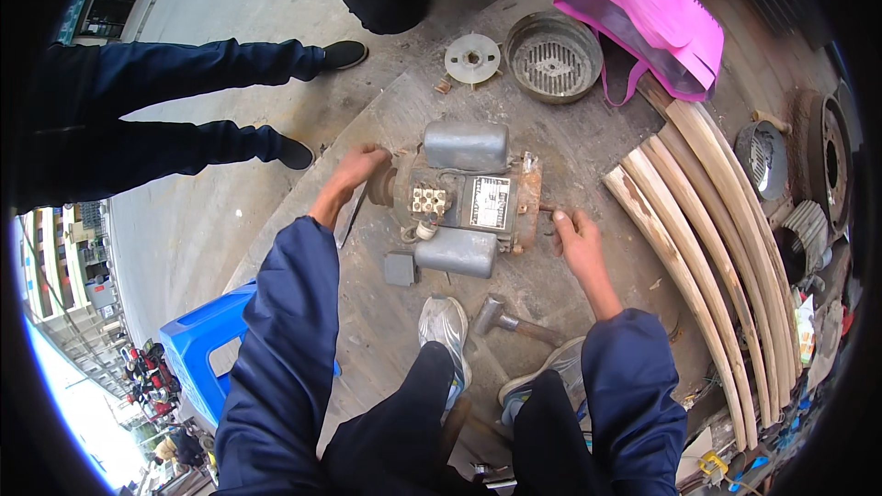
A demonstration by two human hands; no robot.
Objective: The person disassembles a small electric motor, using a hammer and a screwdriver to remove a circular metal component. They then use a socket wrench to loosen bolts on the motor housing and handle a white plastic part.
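Observation:
An electric motor [464, 197] lies on the ground before me, with two grey rounded housings, a terminal block [429, 200] and a worn label plate. My left hand [356, 173] is closed at its left end, beside the rusty pulley [381, 186]; what the curled fingers grip is hidden. A thin flat strip [350, 220] slants down below that hand, and I cannot tell if it is held. At the opposite end, my right hand [579, 237] pinches the shaft [546, 208] between thumb and finger. A small grey box-shaped cover [401, 268] sits by the lower housing.
A hammer [514, 320] lies between my shoes. Beyond the motor are a plastic fan [472, 59], a round slotted cover [553, 57] and a pink bag [648, 14]. Wooden poles [707, 248] lie right; a blue stool [207, 349] stands left. Other people stand at the far left and top.

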